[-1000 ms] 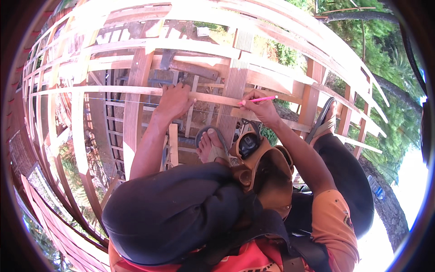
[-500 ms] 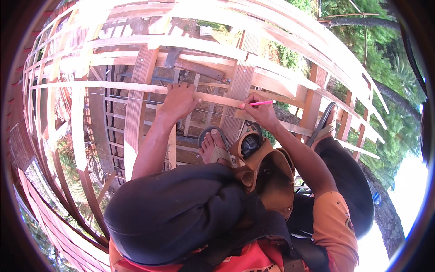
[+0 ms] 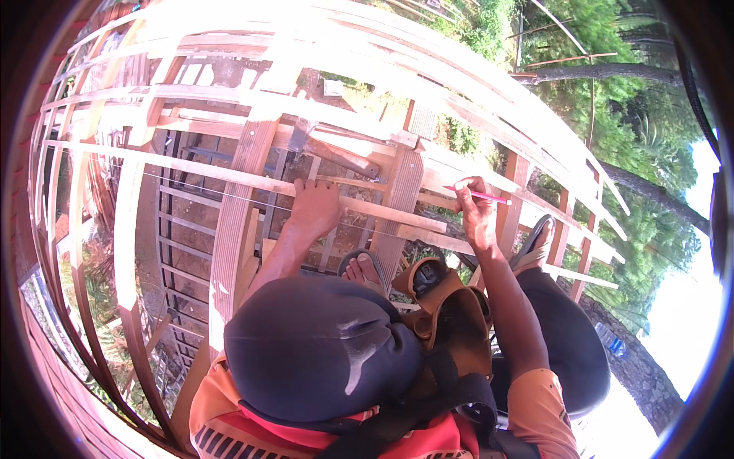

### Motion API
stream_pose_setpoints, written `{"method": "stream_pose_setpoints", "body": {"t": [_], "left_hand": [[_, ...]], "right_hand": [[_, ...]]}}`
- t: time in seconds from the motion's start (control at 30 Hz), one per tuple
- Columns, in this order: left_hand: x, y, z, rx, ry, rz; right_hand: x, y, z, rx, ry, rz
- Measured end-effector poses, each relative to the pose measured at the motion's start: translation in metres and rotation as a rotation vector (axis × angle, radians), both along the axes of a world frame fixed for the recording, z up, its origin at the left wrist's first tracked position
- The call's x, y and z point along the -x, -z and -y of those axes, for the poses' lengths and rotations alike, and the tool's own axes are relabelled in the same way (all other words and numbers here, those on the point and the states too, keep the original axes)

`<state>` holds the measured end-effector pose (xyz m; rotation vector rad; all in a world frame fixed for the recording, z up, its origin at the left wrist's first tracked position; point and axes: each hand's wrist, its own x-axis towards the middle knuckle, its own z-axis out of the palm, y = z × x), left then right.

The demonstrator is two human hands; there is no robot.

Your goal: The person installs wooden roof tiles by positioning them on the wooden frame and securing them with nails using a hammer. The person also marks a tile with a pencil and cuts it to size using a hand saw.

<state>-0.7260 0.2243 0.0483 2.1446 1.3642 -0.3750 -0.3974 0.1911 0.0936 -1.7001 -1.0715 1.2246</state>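
Observation:
My left hand (image 3: pixel 315 208) is closed around a thin wooden batten (image 3: pixel 229 174), which runs from the far left and ends right of the hand. In my right hand (image 3: pixel 478 213) a pink pencil (image 3: pixel 495 198) is pinched, held above and right of the batten's free end, apart from it. A thin pale string (image 3: pixel 206 189) stretches along just below the batten. Beyond my left hand, a tool with a metal head and brown wooden handle (image 3: pixel 342 156) lies on the timber frame.
Wide rafters (image 3: pixel 243 172) cross under the battens, with gaps open to the ground far below. A dark ladder-like frame (image 3: pixel 187 227) shows down left. A brown tool pouch (image 3: pixel 459 329) hangs at my waist. My sandalled feet (image 3: pixel 365 269) rest on timber. Trees stand right.
My right hand has lifted off the batten and moved right with the pencil, showing the batten's end. My left hand still grips it. The whole view has shifted and tilted somewhat.

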Motion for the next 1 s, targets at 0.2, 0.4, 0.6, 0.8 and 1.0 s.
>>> {"method": "stream_pose_setpoints", "body": {"t": [0.2,0.4,0.6,0.8,1.0], "left_hand": [[0.004,0.016,0.01,-0.013,-0.082,0.105],[0.009,0.031,0.022,-0.139,-0.125,0.225],[0.014,0.021,0.043,-0.233,-0.271,0.378],[-0.003,0.044,0.097,-0.527,-0.425,0.358],[-0.026,0.0,0.116,-0.386,-0.401,0.271]], "right_hand": [[0.05,-0.076,-0.059,-0.157,0.071,-0.518],[0.114,-0.163,-0.057,-0.465,-0.018,-0.232],[0.131,-0.232,-0.039,-0.506,-0.418,-0.722],[0.147,-0.29,-0.001,-0.148,-0.621,-0.901],[0.099,-0.284,0.014,0.026,-0.96,-1.55]]}}
